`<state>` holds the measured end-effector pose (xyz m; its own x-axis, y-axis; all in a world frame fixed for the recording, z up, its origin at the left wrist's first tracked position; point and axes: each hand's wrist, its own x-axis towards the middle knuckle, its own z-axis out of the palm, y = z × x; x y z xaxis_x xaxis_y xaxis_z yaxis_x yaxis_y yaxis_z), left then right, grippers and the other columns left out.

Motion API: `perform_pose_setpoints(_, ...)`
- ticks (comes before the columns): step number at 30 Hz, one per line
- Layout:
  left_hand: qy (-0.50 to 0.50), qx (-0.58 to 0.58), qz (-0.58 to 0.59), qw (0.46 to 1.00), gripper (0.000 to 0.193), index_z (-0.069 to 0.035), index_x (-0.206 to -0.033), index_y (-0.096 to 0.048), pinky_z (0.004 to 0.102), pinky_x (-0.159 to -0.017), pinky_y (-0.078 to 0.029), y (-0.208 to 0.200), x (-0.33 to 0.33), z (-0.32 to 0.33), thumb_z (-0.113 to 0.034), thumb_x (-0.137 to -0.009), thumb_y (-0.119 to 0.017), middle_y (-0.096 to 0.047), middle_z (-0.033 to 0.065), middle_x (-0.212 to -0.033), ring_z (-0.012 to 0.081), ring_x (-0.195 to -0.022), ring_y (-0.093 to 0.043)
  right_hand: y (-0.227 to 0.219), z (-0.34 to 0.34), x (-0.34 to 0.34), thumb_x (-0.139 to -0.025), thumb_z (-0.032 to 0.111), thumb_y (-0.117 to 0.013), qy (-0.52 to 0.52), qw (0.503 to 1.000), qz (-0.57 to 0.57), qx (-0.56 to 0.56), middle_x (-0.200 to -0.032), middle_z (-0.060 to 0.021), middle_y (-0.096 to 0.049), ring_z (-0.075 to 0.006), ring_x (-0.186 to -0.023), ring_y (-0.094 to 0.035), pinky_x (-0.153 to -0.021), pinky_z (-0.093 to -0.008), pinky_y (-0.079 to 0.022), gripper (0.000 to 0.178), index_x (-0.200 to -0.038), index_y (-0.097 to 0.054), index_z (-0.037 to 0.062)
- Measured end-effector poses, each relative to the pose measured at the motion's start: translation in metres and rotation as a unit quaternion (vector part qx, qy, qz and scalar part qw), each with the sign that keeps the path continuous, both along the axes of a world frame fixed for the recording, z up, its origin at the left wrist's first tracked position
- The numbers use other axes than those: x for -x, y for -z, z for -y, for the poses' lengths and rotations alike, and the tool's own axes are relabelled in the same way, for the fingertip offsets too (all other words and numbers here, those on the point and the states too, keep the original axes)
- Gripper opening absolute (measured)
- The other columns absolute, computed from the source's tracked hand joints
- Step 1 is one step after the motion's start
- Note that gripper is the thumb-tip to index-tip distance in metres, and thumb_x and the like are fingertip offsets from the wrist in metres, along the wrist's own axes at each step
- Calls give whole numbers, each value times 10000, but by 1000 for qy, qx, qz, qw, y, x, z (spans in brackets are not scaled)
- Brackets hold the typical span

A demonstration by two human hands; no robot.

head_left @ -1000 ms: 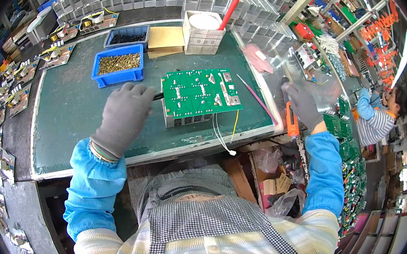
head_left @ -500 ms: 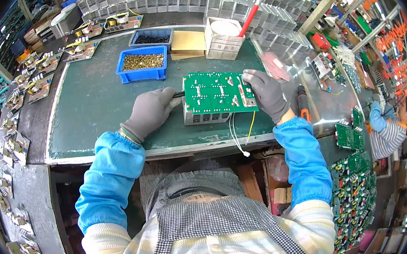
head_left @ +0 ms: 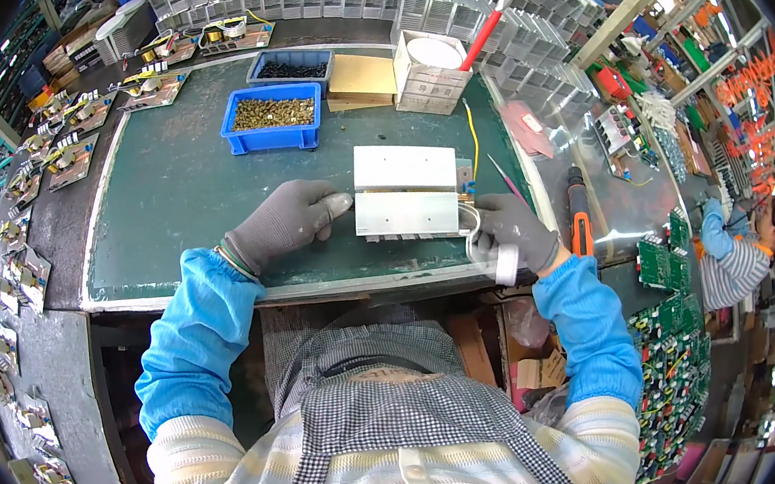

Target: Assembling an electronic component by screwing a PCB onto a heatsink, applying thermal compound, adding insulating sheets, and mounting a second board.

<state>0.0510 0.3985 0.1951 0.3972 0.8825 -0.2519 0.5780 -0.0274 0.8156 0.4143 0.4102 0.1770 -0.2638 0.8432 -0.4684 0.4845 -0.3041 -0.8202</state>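
Note:
A board assembly lies on the green mat with two silver aluminium heat sinks (head_left: 408, 213) facing up; its circuit board is hidden underneath. My left hand (head_left: 283, 223), in a grey glove, is just left of it, thumb and fingertips slightly apart with nothing visible between them. At the assembly's right edge my gloved right hand (head_left: 516, 228) has its fingers closed on the white wires (head_left: 473, 233), which loop toward me. A blurred white piece (head_left: 506, 264) hangs by that hand. The yellow wire (head_left: 473, 143) stretches away from me.
Beyond are a blue bin (head_left: 273, 139) of brass-coloured parts, a bin of black parts (head_left: 294, 67), a yellow pad (head_left: 361, 79) and a box (head_left: 427, 77) with a red-handled brush (head_left: 482, 35). At right lie a thin pink tool (head_left: 505, 178) and an electric screwdriver (head_left: 578, 212). Wired boards (head_left: 67, 162) line the left.
The assembly has turned over, from green board up to heat sinks up. My left hand has come off it, and my right hand has moved down to the white wires. The yellow wire now points away.

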Motion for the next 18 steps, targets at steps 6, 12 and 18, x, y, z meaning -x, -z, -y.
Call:
perform_pose_setpoints(6, -54, 26, -37, 997, 412, 4, -988, -683, 373, -694, -502, 3, 3, -7, -391, -1049, -580, -638, 87, -727, 192, -689, -607, -24, -19, 21, -987, 333, -674, 3, 988, 156, -10, -678, -33, -625, -119, -523, -569, -497, -267, -457, 351, -930, -700, -12)
perform_pose_setpoints(12, -18, -330, -287, 899, 529, -14, -1199, -632, 444, -820, -532, -10, 4, 9, -355, -833, -804, -697, 166, -1045, 331, -971, -673, -32, -17, 20, -925, 248, -746, -116, 922, 129, -347, -829, -107, -655, -168, -734, -651, -656, -316, -519, 340, -1098, -662, -32)
perform_pose_setpoints(18, 12, -246, -270, 931, 1065, 0, -1477, -400, 467, -980, -519, -24, -18, 13, -381, -641, -939, -646, 239, -1250, 408, -1187, -618, -21, -24, 41, -924, 113, -724, -60, 914, 28, -400, -943, -128, -663, -174, -817, -647, -734, -317, -533, 302, -1188, -646, -14)
